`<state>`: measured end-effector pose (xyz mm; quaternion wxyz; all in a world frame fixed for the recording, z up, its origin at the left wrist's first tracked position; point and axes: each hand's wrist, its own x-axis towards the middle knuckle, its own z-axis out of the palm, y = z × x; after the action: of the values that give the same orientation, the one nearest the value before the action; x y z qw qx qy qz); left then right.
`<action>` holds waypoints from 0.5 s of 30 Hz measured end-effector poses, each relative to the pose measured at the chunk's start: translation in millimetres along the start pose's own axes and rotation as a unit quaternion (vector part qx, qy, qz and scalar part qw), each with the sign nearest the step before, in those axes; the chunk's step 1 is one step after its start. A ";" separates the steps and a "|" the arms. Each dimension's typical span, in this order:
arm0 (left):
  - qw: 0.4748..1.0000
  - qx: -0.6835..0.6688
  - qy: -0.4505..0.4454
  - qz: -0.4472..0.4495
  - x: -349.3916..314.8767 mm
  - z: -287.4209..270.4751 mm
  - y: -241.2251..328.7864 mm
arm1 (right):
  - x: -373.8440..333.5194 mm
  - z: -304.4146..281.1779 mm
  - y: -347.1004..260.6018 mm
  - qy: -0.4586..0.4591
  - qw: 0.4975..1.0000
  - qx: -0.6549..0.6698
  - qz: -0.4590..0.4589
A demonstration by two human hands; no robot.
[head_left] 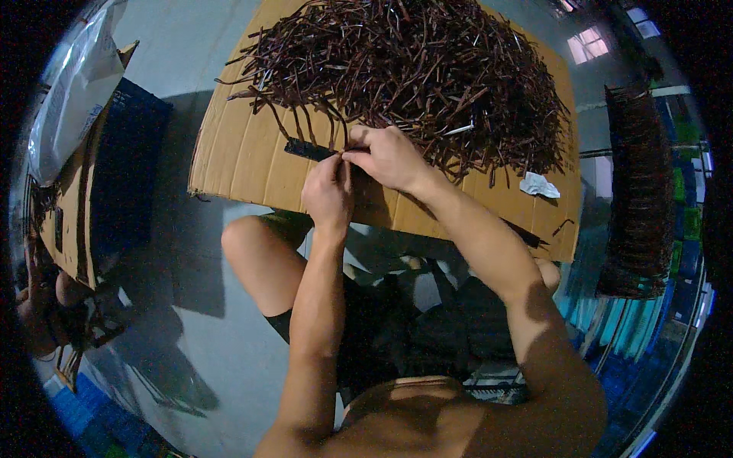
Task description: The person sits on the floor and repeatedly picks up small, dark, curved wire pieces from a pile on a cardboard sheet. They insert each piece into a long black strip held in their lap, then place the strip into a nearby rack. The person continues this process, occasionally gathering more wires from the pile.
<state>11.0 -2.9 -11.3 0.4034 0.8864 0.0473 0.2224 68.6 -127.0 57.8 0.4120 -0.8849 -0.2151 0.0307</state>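
Note:
On a cardboard surface [237, 172] lies a large heap of thin dark-brown strands [397, 65]. In front of it is a narrow black strip [305, 149], from which several brown strands [304, 124] stick out toward the heap. My left hand [328, 195] is closed on the strip near its right part. Close beside it, my right hand [391, 156] pinches a brown strand against the strip, thumb and forefinger together. The fingertips of both hands nearly meet, and they hide the strand's end and part of the strip.
Crumpled white paper [539, 185] and a dark strip [528, 235] lie at the cardboard's right side. Rightward, a tall dark stack of bristly pieces [640, 191] stands above teal items [622, 328]. At left are a blue-sided box [126, 168] and a plastic bag [72, 99].

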 end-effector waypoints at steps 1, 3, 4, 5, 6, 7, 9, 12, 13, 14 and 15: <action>1.000 -0.011 0.005 -0.001 0.0 -1.0 -0.9 | 0.6 -0.5 -1.7 0.020 1.000 0.017 0.006; 0.999 -0.034 0.017 -0.007 -1.7 -1.2 0.6 | -1.2 4.3 0.1 0.085 0.989 0.116 0.026; 0.999 -0.036 0.020 0.000 -1.6 -0.8 2.0 | -2.1 4.8 3.5 0.063 0.969 0.218 0.097; 0.999 -0.038 0.023 0.008 0.0 0.2 3.3 | -4.1 6.1 5.6 0.061 0.961 0.245 0.112; 0.999 -0.041 0.024 0.018 1.6 0.8 3.9 | -6.5 8.6 8.5 0.061 0.952 0.271 0.128; 0.999 -0.038 0.015 0.014 1.2 1.7 1.4 | -7.6 13.2 12.7 0.065 0.958 0.260 0.104; 0.999 -0.033 0.020 0.018 1.1 0.9 1.9 | -8.4 24.0 15.0 0.072 0.966 0.240 0.056; 0.999 -0.022 0.020 0.016 -1.1 -0.2 1.0 | -8.6 24.6 8.2 0.039 0.983 0.165 0.072; 0.999 -0.020 0.020 0.015 -0.7 -0.2 2.0 | -8.2 26.8 14.2 0.048 0.980 0.188 0.046; 0.999 -0.023 0.019 0.017 -0.4 -0.6 2.8 | -9.8 25.8 15.0 0.051 0.976 0.203 0.066; 0.999 -0.025 0.020 0.018 0.0 -0.9 3.5 | -10.9 24.1 14.0 0.053 0.971 0.218 0.086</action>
<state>10.3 -4.6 -8.2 0.4206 0.8719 0.0333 0.2485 58.1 -122.1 30.2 0.6018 -0.7891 -0.1041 0.0655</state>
